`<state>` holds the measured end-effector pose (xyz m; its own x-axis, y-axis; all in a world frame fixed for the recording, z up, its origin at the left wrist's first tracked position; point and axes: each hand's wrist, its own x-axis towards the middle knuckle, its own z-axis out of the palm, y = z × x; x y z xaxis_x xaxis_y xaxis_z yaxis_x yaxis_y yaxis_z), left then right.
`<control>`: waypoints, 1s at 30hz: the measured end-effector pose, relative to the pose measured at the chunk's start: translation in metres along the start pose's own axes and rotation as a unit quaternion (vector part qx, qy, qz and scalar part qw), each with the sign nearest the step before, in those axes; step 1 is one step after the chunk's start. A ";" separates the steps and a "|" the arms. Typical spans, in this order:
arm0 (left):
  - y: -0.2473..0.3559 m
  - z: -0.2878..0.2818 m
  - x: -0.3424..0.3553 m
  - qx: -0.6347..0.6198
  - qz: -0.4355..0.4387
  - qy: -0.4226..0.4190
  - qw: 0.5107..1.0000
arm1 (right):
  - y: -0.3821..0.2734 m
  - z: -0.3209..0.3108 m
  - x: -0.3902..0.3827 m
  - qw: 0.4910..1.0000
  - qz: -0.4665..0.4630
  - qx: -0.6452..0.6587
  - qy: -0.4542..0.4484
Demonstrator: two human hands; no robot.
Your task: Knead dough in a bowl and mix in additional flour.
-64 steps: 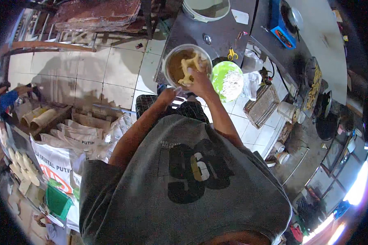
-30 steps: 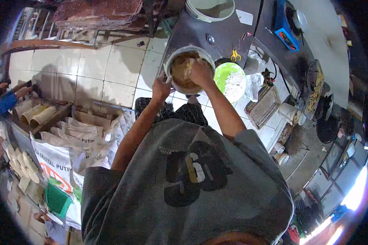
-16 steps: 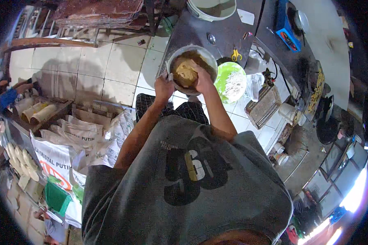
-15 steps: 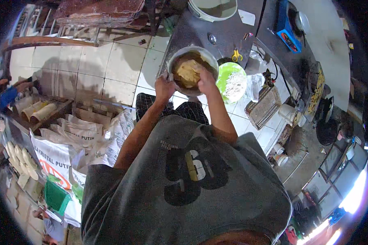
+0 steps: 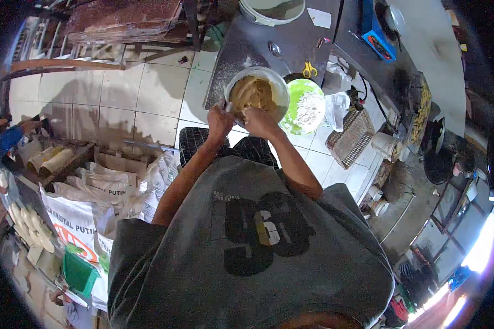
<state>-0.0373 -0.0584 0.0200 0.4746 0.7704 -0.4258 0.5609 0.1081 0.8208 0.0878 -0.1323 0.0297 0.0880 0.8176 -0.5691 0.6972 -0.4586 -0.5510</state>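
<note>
A round metal bowl (image 5: pixel 274 81) filled with pale yellow dough (image 5: pixel 252 92) stands at the near edge of a dark metal table (image 5: pixel 241 49). My left hand (image 5: pixel 219 119) grips the bowl's near rim. At the bowl's near side, my right hand (image 5: pixel 259 122) is closed over the dough. Just right of the bowl sits a green bowl (image 5: pixel 306 107) holding white flour.
Yellow scissors (image 5: pixel 309 69), a spoon (image 5: pixel 274 50) and a white basin (image 5: pixel 271 10) lie farther back on the table. White sacks (image 5: pixel 88 197) are piled on the tiled floor to my left. A wire rack (image 5: pixel 357 137) and cups stand at right. Another person's blue sleeve (image 5: pixel 5 137) shows far left.
My right hand came down from inside the bowl to its near edge. My left hand rose from beside the bowl onto its rim. The bowl stays put.
</note>
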 end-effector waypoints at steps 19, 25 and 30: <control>-0.008 -0.008 0.012 0.058 0.187 0.099 0.976 | 0.008 -0.046 0.043 0.965 0.155 0.056 0.206; -0.010 -0.015 0.033 0.207 0.080 -0.047 0.974 | 0.000 -0.044 0.054 0.995 0.049 -0.012 0.081; 0.003 -0.010 0.023 -0.023 0.045 0.057 0.997 | 0.004 -0.043 -0.004 0.938 -0.141 -0.313 -0.058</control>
<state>-0.0312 -0.0346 0.0167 0.4404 0.8442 -0.3057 0.4860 0.0621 0.8717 0.1205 -0.1227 0.0563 -0.2149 0.8158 -0.5369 0.9651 0.0932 -0.2446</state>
